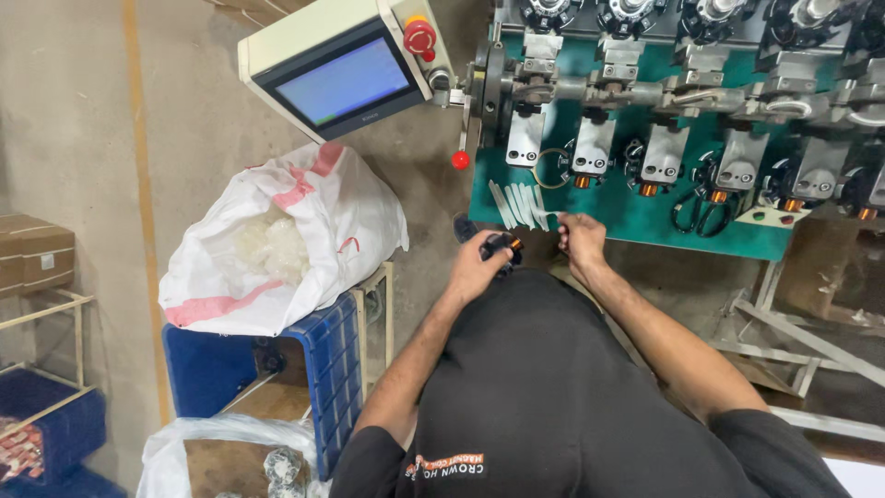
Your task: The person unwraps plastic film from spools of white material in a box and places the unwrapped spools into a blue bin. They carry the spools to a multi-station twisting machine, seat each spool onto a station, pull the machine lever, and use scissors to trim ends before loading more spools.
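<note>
Person stands at the green machine bed (645, 221). Left hand (477, 267) closed around a small black bobbin with copper winding (502, 247), held just off the bed's near edge. Right hand (583, 242) pinched narrow at the white strips (521, 205) on the bed's near-left corner, probably gripping one; view is poor. Best done by keeping the bobbin steady and peeling one strip cleanly.

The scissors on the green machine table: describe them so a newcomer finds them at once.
Start at the green machine table under the row of winding heads. Toward its right end, below the fourth head from the left, lie the scissors, flat with their two black loop handles nearest the table's front edge. Nothing else there has looped handles; the white strips lie far left.
</note>
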A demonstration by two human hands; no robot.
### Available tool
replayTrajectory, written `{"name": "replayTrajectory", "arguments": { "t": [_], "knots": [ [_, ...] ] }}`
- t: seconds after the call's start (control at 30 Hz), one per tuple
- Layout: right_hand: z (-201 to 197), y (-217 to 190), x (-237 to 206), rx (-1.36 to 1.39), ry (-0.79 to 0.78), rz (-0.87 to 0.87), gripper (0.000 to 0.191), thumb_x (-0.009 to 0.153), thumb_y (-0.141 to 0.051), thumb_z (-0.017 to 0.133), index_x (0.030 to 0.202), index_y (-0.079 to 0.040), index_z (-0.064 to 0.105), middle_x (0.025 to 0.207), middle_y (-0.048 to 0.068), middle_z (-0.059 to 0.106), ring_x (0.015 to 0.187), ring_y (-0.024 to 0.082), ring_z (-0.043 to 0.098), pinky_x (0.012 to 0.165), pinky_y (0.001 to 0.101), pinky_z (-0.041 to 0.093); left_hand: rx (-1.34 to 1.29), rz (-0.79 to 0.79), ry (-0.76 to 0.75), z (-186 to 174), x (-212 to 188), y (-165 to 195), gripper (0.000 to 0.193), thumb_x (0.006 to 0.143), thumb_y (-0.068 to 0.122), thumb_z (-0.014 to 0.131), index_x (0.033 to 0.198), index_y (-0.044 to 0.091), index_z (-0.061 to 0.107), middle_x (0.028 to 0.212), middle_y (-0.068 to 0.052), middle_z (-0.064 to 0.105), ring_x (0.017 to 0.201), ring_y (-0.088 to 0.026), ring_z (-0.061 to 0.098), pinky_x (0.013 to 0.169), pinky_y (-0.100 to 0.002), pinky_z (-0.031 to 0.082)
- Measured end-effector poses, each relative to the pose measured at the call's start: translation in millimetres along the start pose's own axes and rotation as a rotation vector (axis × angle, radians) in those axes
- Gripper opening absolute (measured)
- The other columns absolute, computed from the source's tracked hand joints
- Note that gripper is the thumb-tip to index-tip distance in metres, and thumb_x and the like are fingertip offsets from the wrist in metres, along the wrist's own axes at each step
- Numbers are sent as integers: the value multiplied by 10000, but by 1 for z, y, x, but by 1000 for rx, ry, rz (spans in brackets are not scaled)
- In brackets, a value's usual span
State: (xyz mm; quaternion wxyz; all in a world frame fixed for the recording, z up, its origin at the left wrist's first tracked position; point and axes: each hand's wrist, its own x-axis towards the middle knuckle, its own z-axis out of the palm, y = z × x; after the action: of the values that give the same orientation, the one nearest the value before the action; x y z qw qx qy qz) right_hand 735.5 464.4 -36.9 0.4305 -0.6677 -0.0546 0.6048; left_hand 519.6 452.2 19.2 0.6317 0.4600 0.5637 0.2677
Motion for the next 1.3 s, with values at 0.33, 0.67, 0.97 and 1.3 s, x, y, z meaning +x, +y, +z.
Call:
{"name": "replayTrajectory", "arguments": {
  "t": [0.33, 0.67, 0.97, 1.3],
  "knots": [
    [-25, -82, -77, -595, -431, -536, 228, 970, -179, 735, 826, -16, 665, 691, -28, 557, 628, 22, 445, 524, 226, 358, 550, 880, 218, 28, -7, 64, 632, 699, -17, 788, 1269, 83, 534, 1158, -133, 642, 1083, -352, 637, 944, -433, 534],
    [-54, -89, -65, -492, -549, -949, 143, 1041, -158, 661, 988, -28, 635, 841, -32, 595, 699, 29, 526, 600, 202, 427, -1162, -10, -508, 71, 10, 44, 386, 900, 132, 714, 1252, 5, 616, 1064, -146, 700, 923, -289, 714, 730, -420, 605],
    [-60, -136, -92, -390, -669, -907, 329, 888, -121, 756, 1179, -1, 662, 1137, 39, 640, 779, 61, 599, 660, 214, 495, -14, 565, -107, 71, 2, 101, 510, 907, 53, 722, 1400, 71, 594, 1240, -72, 638, 1184, -170, 623, 1058, -309, 506],
    [-67, -49, -31, -689, -418, -437, 213, 864, -191, 835, 840, -2, 742, 704, 17, 666, 646, 54, 557, 558, 226, 444, -325, -434, -664, 44, 55, 19, 646, 876, 321, 751, 1451, 144, 516, 1109, -7, 668, 932, -126, 639, 676, -318, 521]
  ]
}}
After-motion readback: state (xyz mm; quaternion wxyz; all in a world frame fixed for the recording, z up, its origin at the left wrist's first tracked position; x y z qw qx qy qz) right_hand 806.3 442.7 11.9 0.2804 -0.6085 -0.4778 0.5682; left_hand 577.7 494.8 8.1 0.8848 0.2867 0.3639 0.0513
